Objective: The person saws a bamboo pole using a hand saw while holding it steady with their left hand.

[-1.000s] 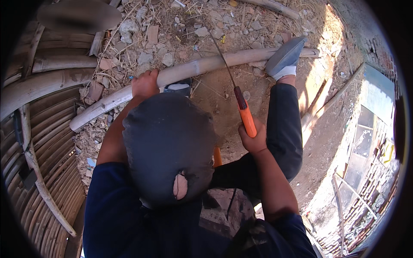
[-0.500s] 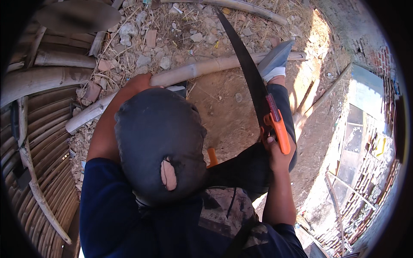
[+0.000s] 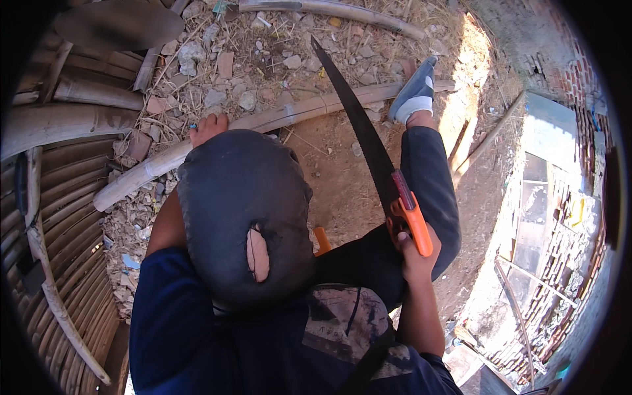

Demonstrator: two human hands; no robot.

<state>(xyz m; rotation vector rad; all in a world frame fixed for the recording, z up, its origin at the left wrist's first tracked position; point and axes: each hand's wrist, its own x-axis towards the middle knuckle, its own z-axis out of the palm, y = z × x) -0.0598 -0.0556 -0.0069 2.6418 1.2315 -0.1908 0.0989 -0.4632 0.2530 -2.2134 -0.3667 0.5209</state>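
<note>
My right hand (image 3: 416,257) is closed round the orange handle of a hand saw (image 3: 361,125). Its long, dark, curved blade points up and left, crossing above a pale bamboo pole (image 3: 296,112) on the ground. Fingers of my left hand (image 3: 209,128) bend over the pole left of the blade; a large dark rounded form (image 3: 247,197) with a torn hole, seemingly my bent knee, hides part of that hand and forearm. Beside the pole's right end is my foot in a grey shoe (image 3: 413,92). A small orange piece (image 3: 322,241) peeks out beside the dark form.
Rubble and straw (image 3: 247,99) cover the ground beyond the pole. Another bamboo length (image 3: 342,10) lies at the far side. Bamboo slats (image 3: 69,230) stand at left. At right are a thin pole (image 3: 490,145) and a crumbling brick wall (image 3: 573,263).
My right hand and the saw have moved slightly left and toward me. My left fingers have shifted and show more clearly over the pole. The shoe has turned and shifted slightly left.
</note>
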